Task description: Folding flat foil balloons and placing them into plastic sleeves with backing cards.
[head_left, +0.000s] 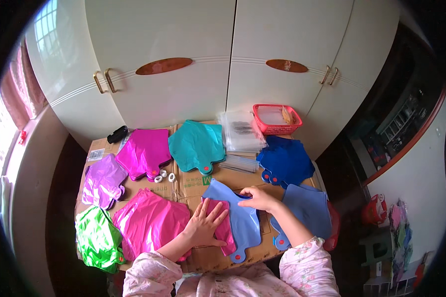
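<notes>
On cardboard (188, 186), left fingers (203, 209) spread over pink foil (225, 230); right (253, 199) seemingly pinch blue foil (245, 228).

Pale glossy wardrobe (163, 29), bright window (1, 131)

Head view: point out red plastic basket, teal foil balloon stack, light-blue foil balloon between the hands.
Red plastic basket (281, 130): head view, front wall.
Teal foil balloon stack (195, 146): head view, middle of top balloon.
Light-blue foil balloon (245, 225): head view, mid-sheet.

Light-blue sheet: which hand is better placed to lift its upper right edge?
Right hand, likely: it is at that edge of the light-blue sheet; the left hand lies spread over the pink strip.
</notes>
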Action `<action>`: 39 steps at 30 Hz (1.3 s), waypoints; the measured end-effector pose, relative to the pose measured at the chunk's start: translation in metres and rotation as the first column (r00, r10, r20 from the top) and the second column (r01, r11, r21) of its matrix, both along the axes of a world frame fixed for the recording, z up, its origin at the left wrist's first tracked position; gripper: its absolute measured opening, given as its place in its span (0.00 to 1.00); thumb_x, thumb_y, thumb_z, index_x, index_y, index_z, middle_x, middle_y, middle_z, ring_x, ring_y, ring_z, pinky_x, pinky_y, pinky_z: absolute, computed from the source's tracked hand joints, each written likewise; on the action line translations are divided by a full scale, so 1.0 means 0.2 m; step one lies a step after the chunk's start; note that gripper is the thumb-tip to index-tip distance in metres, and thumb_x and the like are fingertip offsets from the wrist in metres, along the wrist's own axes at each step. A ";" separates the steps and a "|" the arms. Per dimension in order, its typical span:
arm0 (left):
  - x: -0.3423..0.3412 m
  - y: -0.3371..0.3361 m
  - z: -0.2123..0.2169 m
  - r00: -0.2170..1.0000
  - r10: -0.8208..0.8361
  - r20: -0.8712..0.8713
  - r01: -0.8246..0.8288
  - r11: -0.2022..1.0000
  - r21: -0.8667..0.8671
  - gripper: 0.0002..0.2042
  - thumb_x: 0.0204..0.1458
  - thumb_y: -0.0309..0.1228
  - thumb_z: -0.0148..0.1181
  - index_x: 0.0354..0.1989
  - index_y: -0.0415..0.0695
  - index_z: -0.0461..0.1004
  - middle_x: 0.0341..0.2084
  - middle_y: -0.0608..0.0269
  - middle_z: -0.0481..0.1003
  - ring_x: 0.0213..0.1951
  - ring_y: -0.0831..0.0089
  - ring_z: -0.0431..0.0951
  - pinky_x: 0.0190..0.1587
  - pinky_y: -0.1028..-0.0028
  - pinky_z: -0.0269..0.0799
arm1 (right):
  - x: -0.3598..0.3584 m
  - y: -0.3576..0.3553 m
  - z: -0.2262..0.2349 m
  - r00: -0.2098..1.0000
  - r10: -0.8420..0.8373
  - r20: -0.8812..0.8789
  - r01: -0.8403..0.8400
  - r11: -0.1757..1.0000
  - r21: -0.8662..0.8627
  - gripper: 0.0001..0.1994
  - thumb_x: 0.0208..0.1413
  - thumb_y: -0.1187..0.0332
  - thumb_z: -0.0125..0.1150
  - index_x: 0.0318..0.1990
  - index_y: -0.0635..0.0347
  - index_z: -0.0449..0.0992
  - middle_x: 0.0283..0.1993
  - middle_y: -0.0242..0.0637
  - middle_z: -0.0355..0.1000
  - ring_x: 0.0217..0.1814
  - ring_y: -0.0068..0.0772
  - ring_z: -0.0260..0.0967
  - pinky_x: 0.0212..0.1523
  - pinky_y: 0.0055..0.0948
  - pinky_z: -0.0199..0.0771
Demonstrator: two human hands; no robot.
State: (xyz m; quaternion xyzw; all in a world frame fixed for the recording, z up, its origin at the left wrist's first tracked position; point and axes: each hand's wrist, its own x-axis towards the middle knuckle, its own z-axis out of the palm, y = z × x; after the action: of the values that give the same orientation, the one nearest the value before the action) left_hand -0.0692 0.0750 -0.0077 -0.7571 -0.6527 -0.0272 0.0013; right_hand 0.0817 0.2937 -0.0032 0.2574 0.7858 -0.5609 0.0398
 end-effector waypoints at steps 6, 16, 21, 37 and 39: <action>0.01 0.00 0.02 1.000 0.022 -0.015 -0.023 0.999 -0.047 0.52 0.36 0.72 0.50 0.67 0.49 0.52 0.66 0.52 0.50 0.65 0.34 0.45 0.65 0.46 0.42 | 0.06 0.00 -0.02 0.988 -0.156 -0.022 0.157 0.986 0.053 0.19 0.46 0.63 0.68 0.43 0.65 0.71 0.44 0.42 0.72 0.44 0.31 0.70 0.44 0.28 0.69; 0.00 0.00 0.01 1.000 0.027 -0.006 -0.027 0.999 -0.037 0.52 0.35 0.72 0.51 0.67 0.50 0.53 0.66 0.52 0.51 0.64 0.31 0.45 0.64 0.44 0.42 | 0.21 -0.32 -0.06 0.950 -0.305 0.072 0.198 0.763 0.616 0.21 0.45 0.53 0.64 0.29 0.67 0.72 0.31 0.58 0.73 0.35 0.60 0.72 0.36 0.50 0.72; 0.02 0.02 0.02 0.999 0.049 0.003 -0.049 0.998 -0.027 0.52 0.35 0.72 0.52 0.67 0.50 0.53 0.66 0.52 0.50 0.65 0.31 0.44 0.65 0.44 0.41 | 0.25 -0.59 -0.05 0.949 -0.229 -0.216 0.315 0.651 0.691 0.22 0.49 0.65 0.58 0.49 0.70 0.64 0.51 0.63 0.63 0.50 0.60 0.65 0.52 0.46 0.67; -0.09 0.06 -0.07 0.924 0.075 0.374 -0.111 0.991 0.077 0.29 0.42 0.49 0.60 0.48 0.37 0.71 0.52 0.48 0.68 0.62 0.50 0.60 0.63 0.53 0.52 | 0.15 -0.77 -0.18 0.977 0.012 -0.212 0.183 0.453 0.872 0.22 0.52 0.71 0.49 0.56 0.68 0.65 0.62 0.51 0.60 0.67 0.50 0.54 0.66 0.45 0.52; -0.11 0.11 -0.02 0.788 0.176 0.590 -0.230 0.973 0.016 0.23 0.41 0.42 0.61 0.41 0.37 0.74 0.45 0.49 0.73 0.54 0.56 0.69 0.57 0.59 0.61 | 0.15 -0.77 -0.18 0.979 0.013 -0.205 0.178 0.443 0.879 0.22 0.51 0.71 0.49 0.55 0.68 0.66 0.60 0.50 0.61 0.66 0.50 0.55 0.66 0.44 0.53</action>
State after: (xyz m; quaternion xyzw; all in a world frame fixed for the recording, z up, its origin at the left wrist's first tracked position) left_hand -0.0915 0.0972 -0.0120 -0.6366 -0.6971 -0.2866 -0.1633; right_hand 0.1115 0.1404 -0.0386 0.2257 0.9495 -0.0862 -0.2003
